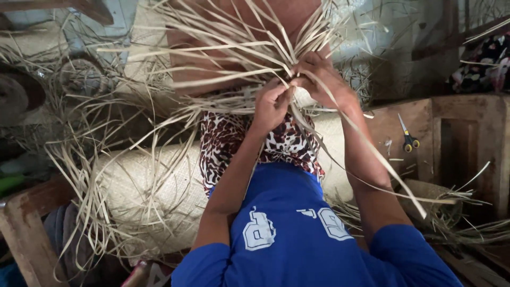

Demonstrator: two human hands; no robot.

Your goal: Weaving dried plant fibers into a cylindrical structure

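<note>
You are keeping the rolled woven mat (154,186) across your lap so its loose dried leaf strips (223,58) fan upward. Your left hand (271,106) is clenching several strips; your right hand (319,79) is pinching others beside it, pulling one taut.

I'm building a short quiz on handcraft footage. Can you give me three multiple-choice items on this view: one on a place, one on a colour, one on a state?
1. Where do the small scissors with yellow handles lie?
A. on the wooden surface at right
B. on the person's lap
C. on the rolled mat

2. What colour is the person's short-sleeved shirt?
A. red
B. blue
C. white

3. What are the two hands doing?
A. resting open
B. gripping the scissors
C. pinching pale flat straw strips

Answers:
1 A, they rest on the brown boards beside the right arm.
2 B, the cloth is bright blue.
3 C, the left hand and right hand close their fingers on the strips.
</note>
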